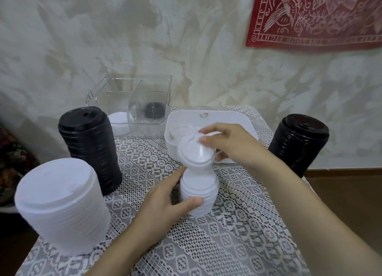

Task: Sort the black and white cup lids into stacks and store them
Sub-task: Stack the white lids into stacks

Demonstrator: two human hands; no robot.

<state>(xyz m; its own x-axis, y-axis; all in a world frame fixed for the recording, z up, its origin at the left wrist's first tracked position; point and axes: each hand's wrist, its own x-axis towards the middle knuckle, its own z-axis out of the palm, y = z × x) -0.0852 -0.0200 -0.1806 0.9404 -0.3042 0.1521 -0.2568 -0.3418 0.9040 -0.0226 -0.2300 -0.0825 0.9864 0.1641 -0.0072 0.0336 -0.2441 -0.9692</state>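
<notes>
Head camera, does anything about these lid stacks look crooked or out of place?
Only the white lid held in the right hand. It sits tilted above the short white stack that the left hand grips, and is not yet seated flat on it.

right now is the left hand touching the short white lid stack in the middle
Touching. The head view shows the left hand wrapped round the short white lid stack, thumb pressed on its front.

Lids (182,131) in tray (237,118) behind stack (198,193)
</notes>
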